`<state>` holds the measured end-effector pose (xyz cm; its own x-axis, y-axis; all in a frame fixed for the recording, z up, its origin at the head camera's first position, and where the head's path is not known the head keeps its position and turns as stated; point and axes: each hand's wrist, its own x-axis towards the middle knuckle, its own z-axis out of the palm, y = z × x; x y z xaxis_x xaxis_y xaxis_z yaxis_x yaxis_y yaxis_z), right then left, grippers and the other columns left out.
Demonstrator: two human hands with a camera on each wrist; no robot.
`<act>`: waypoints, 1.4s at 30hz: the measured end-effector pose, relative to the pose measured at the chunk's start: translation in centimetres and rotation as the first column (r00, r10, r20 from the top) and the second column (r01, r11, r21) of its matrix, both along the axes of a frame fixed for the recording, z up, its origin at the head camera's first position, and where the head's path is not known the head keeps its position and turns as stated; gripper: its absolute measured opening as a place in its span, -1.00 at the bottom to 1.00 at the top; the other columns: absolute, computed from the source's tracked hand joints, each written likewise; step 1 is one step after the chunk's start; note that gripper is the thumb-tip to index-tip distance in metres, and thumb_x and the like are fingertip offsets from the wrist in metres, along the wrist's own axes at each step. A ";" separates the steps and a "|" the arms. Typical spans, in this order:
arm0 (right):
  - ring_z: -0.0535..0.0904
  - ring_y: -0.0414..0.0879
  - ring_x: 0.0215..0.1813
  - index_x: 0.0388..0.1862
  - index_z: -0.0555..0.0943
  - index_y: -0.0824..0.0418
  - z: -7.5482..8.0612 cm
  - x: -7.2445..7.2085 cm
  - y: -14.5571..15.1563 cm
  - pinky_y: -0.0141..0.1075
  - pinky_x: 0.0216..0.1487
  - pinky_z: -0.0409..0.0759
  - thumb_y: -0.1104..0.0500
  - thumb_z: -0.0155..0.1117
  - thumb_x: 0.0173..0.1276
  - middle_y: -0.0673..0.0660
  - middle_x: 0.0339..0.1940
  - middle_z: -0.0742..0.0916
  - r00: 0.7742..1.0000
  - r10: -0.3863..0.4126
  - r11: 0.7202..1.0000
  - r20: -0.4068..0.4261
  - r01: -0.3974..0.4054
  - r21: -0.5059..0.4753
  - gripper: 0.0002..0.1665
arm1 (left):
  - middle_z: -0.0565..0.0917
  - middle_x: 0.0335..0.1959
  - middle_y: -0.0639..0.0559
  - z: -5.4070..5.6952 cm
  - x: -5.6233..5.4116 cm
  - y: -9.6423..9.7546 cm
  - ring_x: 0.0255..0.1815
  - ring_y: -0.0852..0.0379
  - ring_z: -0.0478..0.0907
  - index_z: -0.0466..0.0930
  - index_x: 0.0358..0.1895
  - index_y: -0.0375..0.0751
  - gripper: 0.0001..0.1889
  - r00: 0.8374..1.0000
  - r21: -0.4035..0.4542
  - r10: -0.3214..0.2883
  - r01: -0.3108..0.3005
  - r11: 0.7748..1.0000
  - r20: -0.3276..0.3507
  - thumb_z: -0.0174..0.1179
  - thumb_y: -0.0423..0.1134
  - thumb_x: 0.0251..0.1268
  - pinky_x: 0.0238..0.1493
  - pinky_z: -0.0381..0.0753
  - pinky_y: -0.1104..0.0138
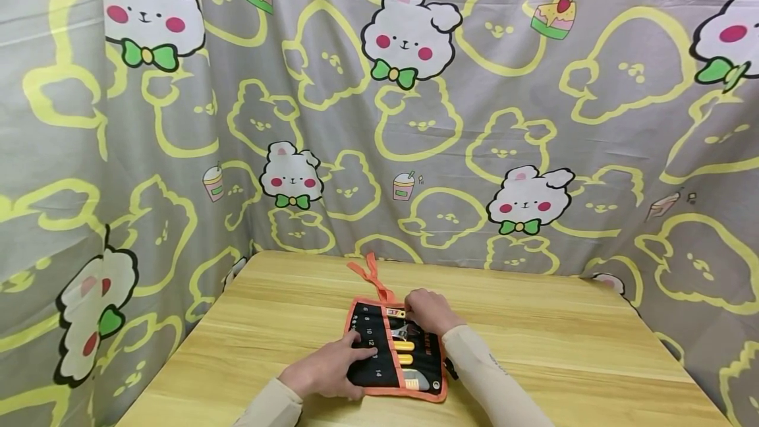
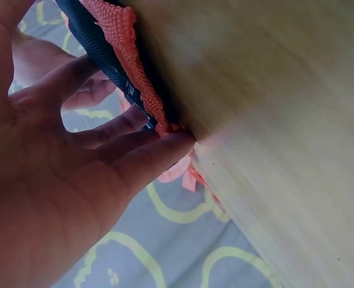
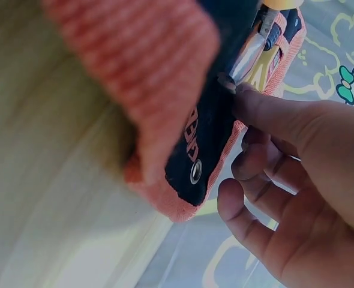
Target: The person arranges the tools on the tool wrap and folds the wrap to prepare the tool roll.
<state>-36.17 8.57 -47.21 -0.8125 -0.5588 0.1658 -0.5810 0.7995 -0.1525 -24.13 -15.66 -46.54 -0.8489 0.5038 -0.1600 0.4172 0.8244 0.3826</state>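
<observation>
A black tool roll (image 1: 363, 374) with orange trim lies spread on the table. My left hand (image 1: 332, 364) presses its left part with fairly straight, spread fingers, the thumb at the near edge. My right hand (image 1: 431, 312) is at the far right part; its fingertips pinch the end of a flat yellow tool with a printed label (image 1: 394, 313), its lower part hidden in a pocket. Beside that are an adjustable wrench (image 1: 400, 333), two yellow handles (image 1: 404, 346), and a grey tool with a pale ribbed end (image 1: 415, 382). In the right wrist view, shiny metal (image 3: 249, 58) shows near the fingertips.
The wooden table (image 1: 569, 348) extends to both sides of the roll. Orange tie straps (image 1: 373, 275) trail from its far edge. A grey curtain (image 1: 350, 124) with cartoon animals hangs behind the table and along its sides. Metal eyelets (image 3: 196, 171) sit in the roll's right corners.
</observation>
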 end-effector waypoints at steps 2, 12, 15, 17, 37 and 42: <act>0.43 -0.19 -0.52 -0.49 0.69 0.07 0.0 0.0 -0.1 -0.25 -0.45 0.47 0.20 0.45 0.35 -0.08 -0.52 0.63 1.000 -0.005 1.000 0.002 0.005 0.000 -0.80 | 0.39 0.36 -0.10 0.0 0.0 0.0 0.06 0.04 0.55 0.50 0.44 0.23 -0.28 1.000 0.003 0.000 0.000 1.000 0.000 0.48 0.04 0.14 0.11 0.60 0.18; 0.41 -0.16 -0.51 -0.53 0.68 0.06 -0.2 -0.2 -0.8 -0.27 -0.44 0.42 0.22 0.44 0.33 -0.07 -0.55 0.58 1.000 -0.029 1.000 0.004 0.029 0.009 -0.78 | 0.41 0.36 -0.12 -0.1 0.0 0.1 0.09 0.01 0.55 0.50 0.43 0.24 -0.28 1.000 -0.002 -0.002 0.002 1.000 -0.007 0.49 0.03 0.13 0.13 0.60 0.17; 0.37 -0.16 -0.55 -0.63 0.59 0.05 -0.2 0.0 -0.9 -0.29 -0.48 0.35 0.25 0.42 0.33 -0.07 -0.60 0.52 1.000 -0.025 1.000 -0.009 0.025 0.011 -0.67 | 0.41 0.35 -0.12 -0.1 0.1 0.2 0.09 0.00 0.56 0.50 0.43 0.22 -0.28 1.000 -0.003 -0.009 0.009 1.000 -0.012 0.49 0.02 0.13 0.13 0.60 0.17; 0.33 -0.17 -0.58 -0.69 0.53 0.04 -0.2 0.0 -1.0 -0.30 -0.51 0.29 0.27 0.41 0.32 -0.07 -0.63 0.48 1.000 -0.019 1.000 -0.020 0.020 0.012 -0.59 | 0.41 0.34 -0.12 0.0 0.1 0.2 0.08 0.00 0.56 0.50 0.43 0.23 -0.28 1.000 -0.003 -0.012 0.012 1.000 -0.013 0.49 0.02 0.13 0.13 0.60 0.18; 0.38 -0.17 -0.54 -0.60 0.54 0.05 0.1 1.0 -0.8 -0.27 -0.50 0.35 0.26 0.41 0.34 -0.06 -0.56 0.56 0.997 -0.009 0.999 -0.077 0.012 0.039 -0.67 | 0.38 0.38 -0.07 0.0 0.1 0.0 0.09 0.00 0.53 0.46 0.45 0.29 -0.25 1.000 -0.009 -0.010 0.010 1.000 -0.003 0.48 0.07 0.12 0.12 0.59 0.16; 0.44 -0.21 -0.47 -0.36 0.64 0.09 0.5 2.8 0.9 -0.26 -0.43 0.48 0.19 0.43 0.36 -0.05 -0.44 0.65 0.997 -0.005 1.000 -0.081 0.006 0.017 -0.88 | 0.40 0.38 -0.04 0.2 -0.1 -0.1 0.14 0.03 0.52 0.46 0.45 0.32 -0.23 1.000 -0.030 -0.013 0.013 0.999 -0.001 0.49 0.12 0.10 0.18 0.58 0.14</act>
<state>-33.35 9.44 -46.68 -0.7999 -0.5578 0.2216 -0.5864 0.8049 -0.0907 -24.24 -15.73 -46.38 -0.8427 0.5095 -0.1741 0.4280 0.8300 0.3576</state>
